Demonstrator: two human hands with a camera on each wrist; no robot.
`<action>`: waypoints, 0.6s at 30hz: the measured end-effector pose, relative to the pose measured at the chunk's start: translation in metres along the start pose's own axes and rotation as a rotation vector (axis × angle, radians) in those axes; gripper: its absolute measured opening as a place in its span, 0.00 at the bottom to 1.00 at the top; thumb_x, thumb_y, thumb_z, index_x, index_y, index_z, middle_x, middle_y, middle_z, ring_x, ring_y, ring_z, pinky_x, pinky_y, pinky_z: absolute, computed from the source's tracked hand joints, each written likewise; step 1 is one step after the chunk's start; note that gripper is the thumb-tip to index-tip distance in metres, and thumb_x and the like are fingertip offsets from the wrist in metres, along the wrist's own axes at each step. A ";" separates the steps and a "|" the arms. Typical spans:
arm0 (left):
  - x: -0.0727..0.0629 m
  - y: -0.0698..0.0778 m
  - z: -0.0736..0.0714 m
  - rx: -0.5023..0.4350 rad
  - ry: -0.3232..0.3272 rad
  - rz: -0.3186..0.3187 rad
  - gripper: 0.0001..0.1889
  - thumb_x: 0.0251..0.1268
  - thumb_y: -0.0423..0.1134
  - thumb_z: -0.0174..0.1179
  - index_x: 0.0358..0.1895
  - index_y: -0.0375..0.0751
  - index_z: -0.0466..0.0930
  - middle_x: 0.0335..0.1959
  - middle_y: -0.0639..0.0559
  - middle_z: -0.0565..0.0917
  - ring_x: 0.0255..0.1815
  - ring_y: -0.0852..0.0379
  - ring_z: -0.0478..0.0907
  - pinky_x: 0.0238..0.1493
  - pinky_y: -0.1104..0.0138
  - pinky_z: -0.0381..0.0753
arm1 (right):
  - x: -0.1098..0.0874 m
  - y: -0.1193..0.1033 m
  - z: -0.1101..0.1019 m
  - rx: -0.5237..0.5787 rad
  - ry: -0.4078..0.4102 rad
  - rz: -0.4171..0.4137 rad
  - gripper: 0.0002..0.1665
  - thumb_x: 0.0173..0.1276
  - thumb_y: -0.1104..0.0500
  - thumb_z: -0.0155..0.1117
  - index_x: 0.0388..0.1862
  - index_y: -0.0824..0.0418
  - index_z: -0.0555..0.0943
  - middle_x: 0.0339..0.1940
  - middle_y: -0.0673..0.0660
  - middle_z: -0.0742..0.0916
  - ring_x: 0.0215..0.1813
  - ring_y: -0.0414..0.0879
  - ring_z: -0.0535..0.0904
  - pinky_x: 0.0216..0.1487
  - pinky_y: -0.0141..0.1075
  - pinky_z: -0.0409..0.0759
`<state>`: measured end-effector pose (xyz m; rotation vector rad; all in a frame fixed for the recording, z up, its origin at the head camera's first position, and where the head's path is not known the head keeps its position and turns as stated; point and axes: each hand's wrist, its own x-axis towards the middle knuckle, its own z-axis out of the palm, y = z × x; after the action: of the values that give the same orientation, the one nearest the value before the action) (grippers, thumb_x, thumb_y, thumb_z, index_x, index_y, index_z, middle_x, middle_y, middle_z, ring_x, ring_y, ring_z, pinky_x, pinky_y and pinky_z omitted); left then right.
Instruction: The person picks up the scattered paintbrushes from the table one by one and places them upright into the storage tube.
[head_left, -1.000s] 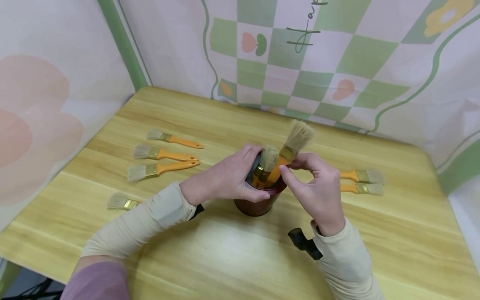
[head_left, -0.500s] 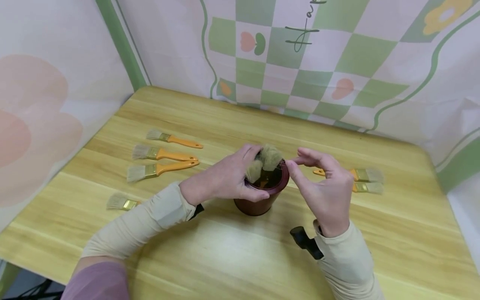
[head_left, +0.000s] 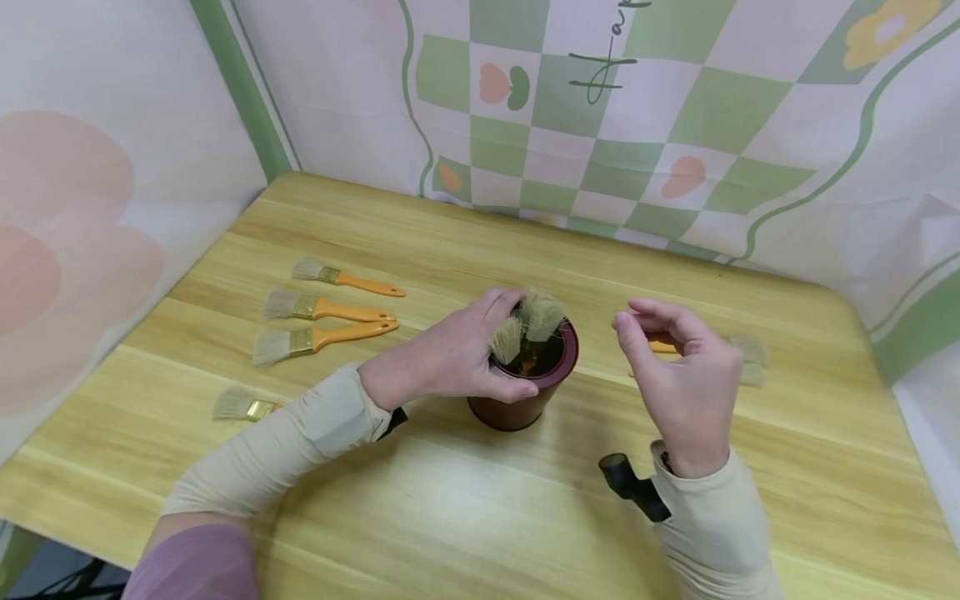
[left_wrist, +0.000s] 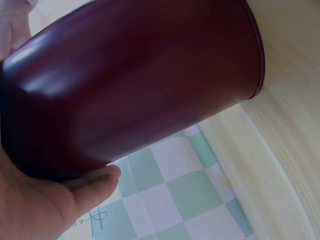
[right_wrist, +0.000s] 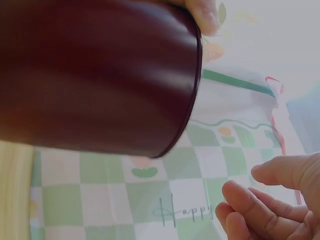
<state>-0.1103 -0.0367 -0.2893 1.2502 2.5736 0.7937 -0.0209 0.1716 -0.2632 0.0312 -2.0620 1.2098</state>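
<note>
Two bristly brush tops [head_left: 542, 315] poke out of the dark red cup [head_left: 510, 414], which stands on the table [head_left: 450, 525]. A moment ago, the right hand [head_left: 690, 379] was holding a brush up in the cup; now it has let go and moved to the right of the cup. So that brush's turn looks done. The right grip has a small gap and holds nothing. The left hand [head_left: 450, 354] still holds the cup near its top. Four brushes [head_left: 352, 312] lie left of the cup, and others [head_left: 750, 348] lie right of it, partly hidden by the right hand. Both wrist views show the cup's smooth side, but no brushes. Only the right wrist view shows all of "Happy" [right_wrist: 186, 212] beyond the cup.
</note>
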 end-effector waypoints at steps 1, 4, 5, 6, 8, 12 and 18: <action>0.000 0.000 0.000 -0.001 0.001 0.000 0.56 0.49 0.63 0.67 0.75 0.37 0.48 0.69 0.42 0.63 0.59 0.47 0.74 0.64 0.58 0.73 | 0.000 0.001 -0.002 -0.008 0.000 0.007 0.09 0.59 0.67 0.69 0.38 0.71 0.86 0.28 0.32 0.86 0.30 0.25 0.81 0.29 0.16 0.75; 0.001 0.000 0.000 -0.005 0.003 -0.005 0.56 0.49 0.63 0.68 0.75 0.38 0.48 0.69 0.43 0.63 0.60 0.47 0.74 0.65 0.58 0.73 | 0.001 0.007 -0.009 -0.063 -0.010 0.028 0.08 0.60 0.67 0.67 0.38 0.72 0.85 0.27 0.28 0.84 0.30 0.23 0.80 0.29 0.15 0.74; 0.001 0.000 -0.001 -0.005 0.004 -0.006 0.57 0.48 0.63 0.68 0.75 0.38 0.48 0.69 0.43 0.63 0.60 0.47 0.74 0.65 0.58 0.73 | 0.001 0.010 -0.012 -0.092 -0.015 0.037 0.08 0.61 0.67 0.66 0.37 0.72 0.85 0.27 0.25 0.83 0.29 0.22 0.79 0.29 0.15 0.74; 0.001 0.000 -0.001 -0.005 0.005 -0.007 0.57 0.48 0.63 0.68 0.75 0.38 0.48 0.69 0.43 0.63 0.61 0.47 0.74 0.65 0.58 0.72 | 0.001 0.013 -0.015 -0.124 -0.022 0.047 0.08 0.61 0.67 0.66 0.37 0.72 0.85 0.27 0.23 0.81 0.29 0.21 0.78 0.30 0.14 0.73; 0.001 0.000 -0.001 -0.009 0.005 -0.010 0.57 0.48 0.63 0.68 0.75 0.38 0.48 0.69 0.43 0.63 0.60 0.47 0.74 0.65 0.58 0.73 | 0.001 0.019 -0.022 -0.193 -0.038 0.084 0.09 0.63 0.66 0.65 0.37 0.72 0.85 0.26 0.19 0.79 0.29 0.18 0.76 0.32 0.13 0.72; 0.001 0.000 -0.001 -0.011 0.008 -0.003 0.57 0.48 0.63 0.68 0.75 0.38 0.48 0.69 0.42 0.63 0.60 0.47 0.74 0.65 0.58 0.73 | 0.000 0.033 -0.039 -0.321 -0.079 0.239 0.13 0.67 0.59 0.62 0.42 0.70 0.84 0.24 0.20 0.77 0.28 0.16 0.73 0.29 0.14 0.71; 0.001 0.000 0.000 -0.009 0.010 0.003 0.57 0.48 0.63 0.68 0.75 0.37 0.48 0.70 0.42 0.62 0.62 0.46 0.73 0.66 0.58 0.71 | 0.001 0.059 -0.064 -0.546 -0.255 0.338 0.21 0.70 0.53 0.57 0.46 0.71 0.80 0.33 0.65 0.88 0.22 0.22 0.70 0.22 0.22 0.69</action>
<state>-0.1109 -0.0360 -0.2895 1.2506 2.5736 0.8128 -0.0067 0.2535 -0.2885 -0.4569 -2.6391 0.8175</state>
